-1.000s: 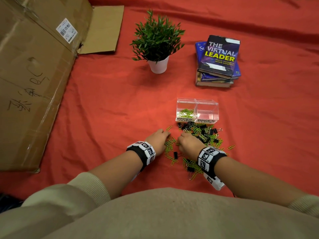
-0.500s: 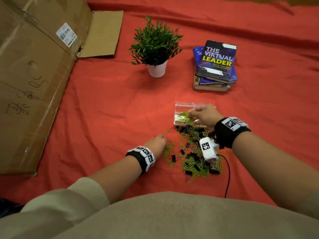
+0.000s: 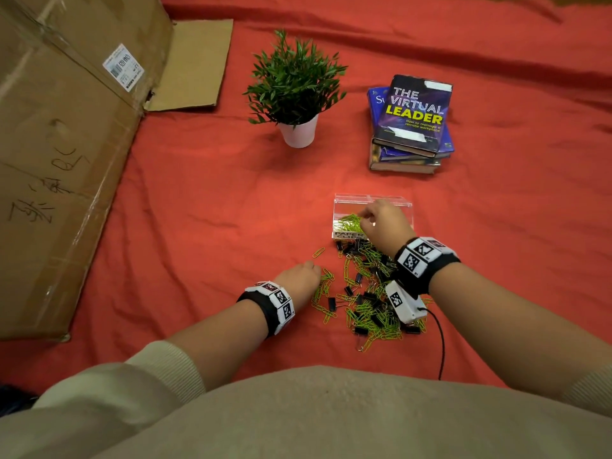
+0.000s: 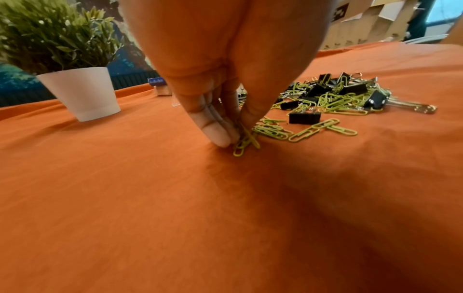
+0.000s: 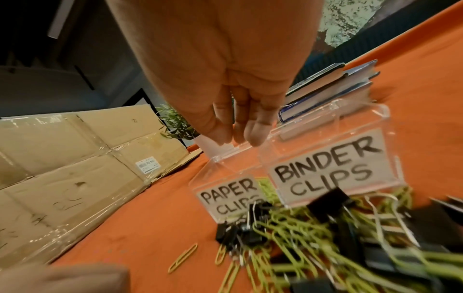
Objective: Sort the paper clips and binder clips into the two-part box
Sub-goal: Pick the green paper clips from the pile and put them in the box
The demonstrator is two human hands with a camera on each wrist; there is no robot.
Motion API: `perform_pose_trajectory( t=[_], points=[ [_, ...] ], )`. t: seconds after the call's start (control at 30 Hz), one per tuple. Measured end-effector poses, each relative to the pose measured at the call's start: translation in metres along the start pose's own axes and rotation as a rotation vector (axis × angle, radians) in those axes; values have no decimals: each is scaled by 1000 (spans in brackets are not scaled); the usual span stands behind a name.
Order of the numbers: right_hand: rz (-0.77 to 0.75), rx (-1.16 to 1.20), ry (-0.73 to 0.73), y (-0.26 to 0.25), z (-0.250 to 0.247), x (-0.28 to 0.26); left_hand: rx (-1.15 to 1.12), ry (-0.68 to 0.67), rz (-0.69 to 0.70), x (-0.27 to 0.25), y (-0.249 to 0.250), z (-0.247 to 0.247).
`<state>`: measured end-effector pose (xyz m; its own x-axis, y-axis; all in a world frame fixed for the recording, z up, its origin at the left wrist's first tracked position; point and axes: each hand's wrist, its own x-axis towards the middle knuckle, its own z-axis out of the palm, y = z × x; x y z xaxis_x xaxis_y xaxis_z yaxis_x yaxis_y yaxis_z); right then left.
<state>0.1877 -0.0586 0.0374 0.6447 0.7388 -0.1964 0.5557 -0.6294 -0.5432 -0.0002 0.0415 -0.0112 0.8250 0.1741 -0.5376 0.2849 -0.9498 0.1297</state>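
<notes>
A clear two-part box (image 3: 341,207) stands on the red cloth, labelled PAPER CLIPS (image 5: 230,198) on the left and BINDER CLIPS (image 5: 328,172) on the right. Green paper clips (image 3: 347,221) lie in its left part. A mixed pile of green paper clips and black binder clips (image 3: 367,293) lies in front of it. My right hand (image 3: 367,215) hovers over the left part, its fingers (image 5: 255,134) hanging straight down with nothing visible between them. My left hand (image 3: 313,271) is at the pile's left edge and pinches a few green paper clips (image 4: 244,142) against the cloth.
A potted plant (image 3: 296,94) and a stack of books (image 3: 410,124) stand behind the clear box. A large cardboard box (image 3: 66,144) fills the left side. A black cable (image 3: 440,342) runs from my right wrist camera. One stray paper clip (image 3: 318,252) lies left of the pile.
My right hand has risen from the pile and moved forward to above the box's paper-clip part. My left hand has stayed at the pile's left edge.
</notes>
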Motion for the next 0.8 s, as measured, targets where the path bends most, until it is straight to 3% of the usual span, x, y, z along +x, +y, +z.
perform_pose_trajectory(
  t=[0.1,0.23,0.33,0.47,0.67,0.8],
  points=[
    [-4,18,-100,6,12,-26,-18,3,1,1,0,-5],
    [-26,-207,-328,18,42,-50,-204,58,27,9,3,-25],
    [6,-330,-302,26,57,-57,-346,162,98,19,9,-49],
    [-4,-302,-268,25,63,-64,-406,267,90,45,19,-83],
    [88,-169,-292,27,58,-62,-420,254,-10,72,24,-99],
    [69,-157,-321,31,53,-61,-453,305,12,57,20,-90]
  ],
)
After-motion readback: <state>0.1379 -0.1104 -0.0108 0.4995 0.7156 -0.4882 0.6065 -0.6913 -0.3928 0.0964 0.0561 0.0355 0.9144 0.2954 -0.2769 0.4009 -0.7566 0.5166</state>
